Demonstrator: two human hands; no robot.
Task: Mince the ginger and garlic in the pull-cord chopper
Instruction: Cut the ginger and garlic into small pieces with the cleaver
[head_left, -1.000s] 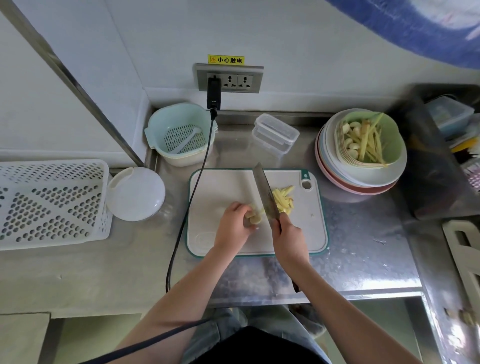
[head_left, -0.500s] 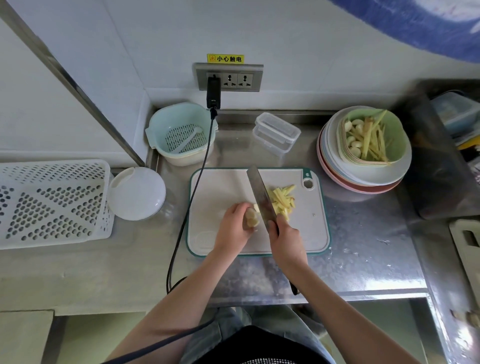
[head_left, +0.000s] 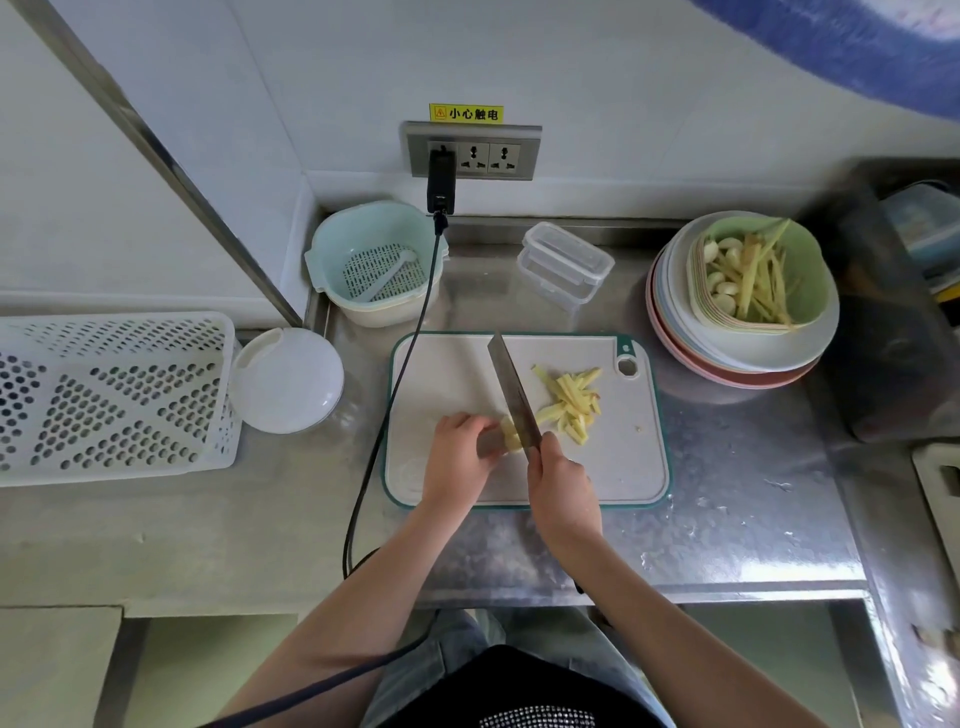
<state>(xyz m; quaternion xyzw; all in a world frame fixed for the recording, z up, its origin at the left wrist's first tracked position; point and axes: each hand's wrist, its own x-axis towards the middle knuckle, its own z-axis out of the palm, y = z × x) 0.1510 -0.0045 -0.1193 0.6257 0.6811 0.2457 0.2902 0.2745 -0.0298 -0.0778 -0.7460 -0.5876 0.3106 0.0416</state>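
Observation:
On the white cutting board (head_left: 447, 374) my left hand (head_left: 457, 457) holds a piece of ginger (head_left: 510, 435) down with curled fingers. My right hand (head_left: 563, 491) grips the handle of a cleaver (head_left: 511, 392), whose blade stands against the ginger piece. Cut ginger strips (head_left: 571, 402) lie in a pile to the right of the blade. A green bowl (head_left: 810, 270) at the back right holds garlic cloves (head_left: 722, 275) and ginger peelings (head_left: 763, 280). The white round pull-cord chopper (head_left: 285, 379) sits left of the board.
A perforated white basket (head_left: 114, 395) is at the far left. A pale blue colander bowl (head_left: 376, 260) and clear lidded boxes (head_left: 563, 265) stand at the back. A black cable (head_left: 395, 379) runs from the wall socket (head_left: 472, 150) across the counter. Stacked plates (head_left: 675, 332) sit under the green bowl.
The cleaver has risen and come down again on the ginger piece, a little further left. My left hand has shifted slightly back along the piece.

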